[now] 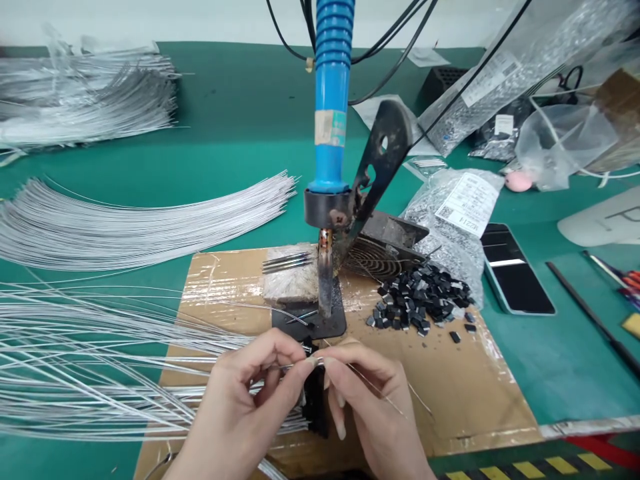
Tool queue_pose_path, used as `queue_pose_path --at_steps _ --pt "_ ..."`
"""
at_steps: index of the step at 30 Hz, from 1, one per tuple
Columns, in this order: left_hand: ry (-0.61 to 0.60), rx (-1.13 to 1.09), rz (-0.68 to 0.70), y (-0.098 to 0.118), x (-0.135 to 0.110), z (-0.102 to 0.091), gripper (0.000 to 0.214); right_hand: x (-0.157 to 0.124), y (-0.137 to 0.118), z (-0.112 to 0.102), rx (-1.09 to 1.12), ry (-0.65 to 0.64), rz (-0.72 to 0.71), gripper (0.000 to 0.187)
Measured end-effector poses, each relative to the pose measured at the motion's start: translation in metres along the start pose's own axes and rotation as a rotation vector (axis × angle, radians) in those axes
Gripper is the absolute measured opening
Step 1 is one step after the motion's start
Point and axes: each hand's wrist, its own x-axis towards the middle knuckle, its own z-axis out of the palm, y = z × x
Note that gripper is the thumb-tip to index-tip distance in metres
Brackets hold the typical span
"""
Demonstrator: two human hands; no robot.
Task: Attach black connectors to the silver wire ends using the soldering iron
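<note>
Midway between the left and right edges of the cardboard sheet (450,400), the left hand (250,397) and right hand (375,393) meet at the fingertips, each pinching thin wire (320,361) between thumb and forefinger. Loose wires (100,320) cross the sheet's left edge toward black pieces (315,407) between the hands; black chips (425,297) lie heaped near its far right corner, a blue-handled iron (331,160) pointing down near its far edge

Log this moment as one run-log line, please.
left hand: pinching thin wire | right hand: pinching close beside left | blue-handled iron: upright beyond hands | black pieces: heaped on cardboard
</note>
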Motion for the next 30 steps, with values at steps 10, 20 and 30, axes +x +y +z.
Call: queue_pose_path --at_steps 10,20,30 --pt "0.076 0.024 0.063 0.000 -0.003 0.006 0.021 -0.001 -0.002 0.000 -0.001 0.032 0.026 0.017" --pt "-0.047 0.125 0.140 -0.016 -0.002 -0.002 0.025 0.001 -0.005 -0.005 0.058 -0.009 0.076 0.019" --pt "-0.090 0.108 0.113 -0.005 0.001 -0.003 0.027 0.004 -0.005 -0.012 0.091 -0.072 0.166 0.019"
